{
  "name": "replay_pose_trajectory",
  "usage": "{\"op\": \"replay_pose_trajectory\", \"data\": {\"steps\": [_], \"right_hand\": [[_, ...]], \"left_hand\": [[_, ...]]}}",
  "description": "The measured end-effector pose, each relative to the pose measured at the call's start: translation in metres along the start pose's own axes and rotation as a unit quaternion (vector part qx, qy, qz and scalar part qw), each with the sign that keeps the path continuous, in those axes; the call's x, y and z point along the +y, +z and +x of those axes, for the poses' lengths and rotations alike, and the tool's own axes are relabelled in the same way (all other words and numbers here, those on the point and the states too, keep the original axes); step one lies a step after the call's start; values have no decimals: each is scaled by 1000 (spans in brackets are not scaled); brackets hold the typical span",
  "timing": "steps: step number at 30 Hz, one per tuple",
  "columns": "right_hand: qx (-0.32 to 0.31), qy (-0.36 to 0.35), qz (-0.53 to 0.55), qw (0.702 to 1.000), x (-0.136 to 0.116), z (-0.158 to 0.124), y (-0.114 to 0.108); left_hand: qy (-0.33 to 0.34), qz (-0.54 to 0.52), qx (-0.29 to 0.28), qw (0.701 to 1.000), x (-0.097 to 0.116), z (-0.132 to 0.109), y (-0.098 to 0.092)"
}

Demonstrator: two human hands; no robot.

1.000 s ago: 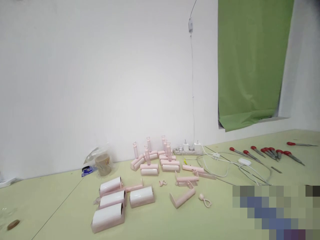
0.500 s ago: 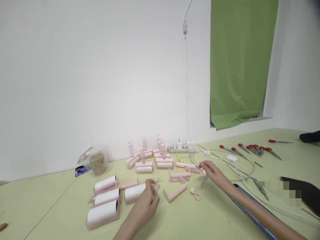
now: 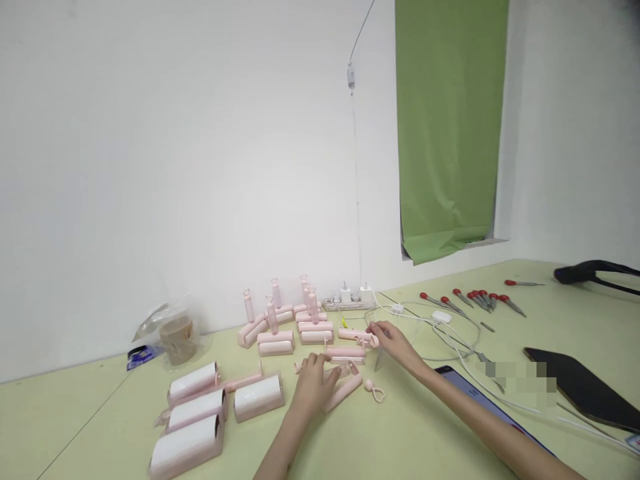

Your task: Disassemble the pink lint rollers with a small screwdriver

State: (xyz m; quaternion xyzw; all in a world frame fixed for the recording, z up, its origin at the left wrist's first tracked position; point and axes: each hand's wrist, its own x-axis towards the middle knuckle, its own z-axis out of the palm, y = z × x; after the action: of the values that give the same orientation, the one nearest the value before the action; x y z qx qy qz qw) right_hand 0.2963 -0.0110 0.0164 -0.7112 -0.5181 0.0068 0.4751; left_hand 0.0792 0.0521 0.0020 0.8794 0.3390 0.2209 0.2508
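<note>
Beside left hand [image 3: 311, 388], pink bracket [image 3: 345, 393] lay; by right hand [image 3: 396, 345], pink bar [image 3: 351, 334]; couldn't tell either grip.

The left hand [image 3: 311, 387] partly hides a pink holder [image 3: 345, 393]. The right arm [image 3: 465, 415] covers part of a phone [image 3: 477, 399]; the right edge crops black glasses [image 3: 580, 272].

Bare left hand [image 3: 311, 388] on show, slender-fingered, running into a slim left forearm [image 3: 287, 437], uncovered as far as it shows; and over on the other side, right hand [image 3: 398, 344], bare too; long right forearm [image 3: 485, 417], slim and tapering, uncovered all along its visible length
</note>
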Motion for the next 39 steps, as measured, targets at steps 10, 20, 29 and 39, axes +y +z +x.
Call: {"op": "replay_pose_trajectory", "data": {"steps": [10,20,29,39], "right_hand": [[10,5,22,1000,-11,5,2],[10,-28,67,997,-11,18,-2],[-56,-54,8,997,-45,24,-33],[-114,13,-142,983,-79,80,92]], "left_hand": [[-16,-80,-6,997,-20,-36,23],[-2,-25,-8,1000,-1,-21,44],[-107,53,58,991,18,-2,56],[-82,62,112,988,-3,7,59]]}}
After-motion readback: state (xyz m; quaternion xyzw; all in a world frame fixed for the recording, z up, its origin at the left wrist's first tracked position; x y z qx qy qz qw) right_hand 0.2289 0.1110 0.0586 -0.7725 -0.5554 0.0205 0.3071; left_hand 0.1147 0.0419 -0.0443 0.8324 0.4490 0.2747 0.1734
